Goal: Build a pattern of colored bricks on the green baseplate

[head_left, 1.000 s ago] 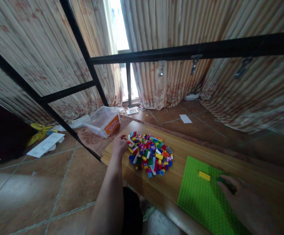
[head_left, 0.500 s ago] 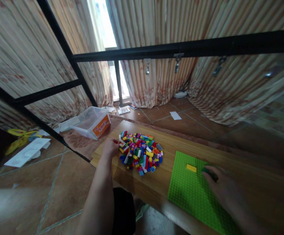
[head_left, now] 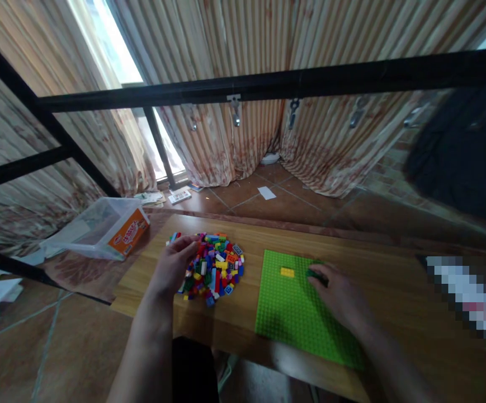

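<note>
A loose pile of small multicoloured toy bricks (head_left: pixel 221 265) lies on the wooden bench. My left hand (head_left: pixel 176 258) is over the pile's left side, thumb and fingers pinched together; whether a brick is between them I cannot make out. To the right, a bright green studded baseplate (head_left: pixel 291 313) lies flat with a yellow brick (head_left: pixel 287 272) on its upper part. My right hand (head_left: pixel 335 288) is closed on a dark green brick (head_left: pixel 312 273) over the plate, right of the yellow one. The fingers partly hide it, and I cannot tell whether it touches the studs.
A clear plastic box (head_left: pixel 100 224) with an orange label stands on the floor, left of the bench (head_left: pixel 142 285). Behind the bench runs a black metal rail (head_left: pixel 268 83) before striped curtains (head_left: pixel 226 45). A blurred-out flat item (head_left: pixel 469 296) is at the right.
The view has swung to the right. My left hand has moved inward over the brick pile. My right hand still holds the green brick beside the yellow one.
</note>
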Available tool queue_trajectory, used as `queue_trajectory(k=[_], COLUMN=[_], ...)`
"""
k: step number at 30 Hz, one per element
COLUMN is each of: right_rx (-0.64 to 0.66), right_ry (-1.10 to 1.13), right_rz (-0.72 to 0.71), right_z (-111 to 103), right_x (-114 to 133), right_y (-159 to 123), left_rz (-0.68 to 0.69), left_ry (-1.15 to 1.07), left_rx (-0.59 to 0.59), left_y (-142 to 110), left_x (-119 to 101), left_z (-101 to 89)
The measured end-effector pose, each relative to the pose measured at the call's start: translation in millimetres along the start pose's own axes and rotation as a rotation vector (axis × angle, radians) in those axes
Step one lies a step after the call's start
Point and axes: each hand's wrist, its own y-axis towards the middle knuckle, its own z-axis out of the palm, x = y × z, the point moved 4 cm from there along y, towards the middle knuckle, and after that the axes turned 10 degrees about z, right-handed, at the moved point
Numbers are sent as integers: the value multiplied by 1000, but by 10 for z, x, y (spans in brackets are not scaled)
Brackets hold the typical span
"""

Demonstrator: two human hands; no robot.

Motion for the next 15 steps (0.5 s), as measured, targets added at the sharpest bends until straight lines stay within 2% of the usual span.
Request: queue_trajectory(k=[3,5,7,10,15], right_rx=[41,74,104,72,-59], right_ry=[9,30,65,137,430], right_rz=[2,0,7,16,-49], right_z=[-49,-87,-124,-185,-248], right_x=[-38,-42,-31,19,229], right_y=[-31,-61,-88,-115,-159], left_rz=[-190,-313,-412,-507,-555], left_ry=[-351,-464,-521,-562,-556], left_rx=[221,294,331,366,369], left_y=[-194,-317,-413,-498,-547], left_x=[151,267,370,469,565], left_z=[578,887,1113,1317,1456])
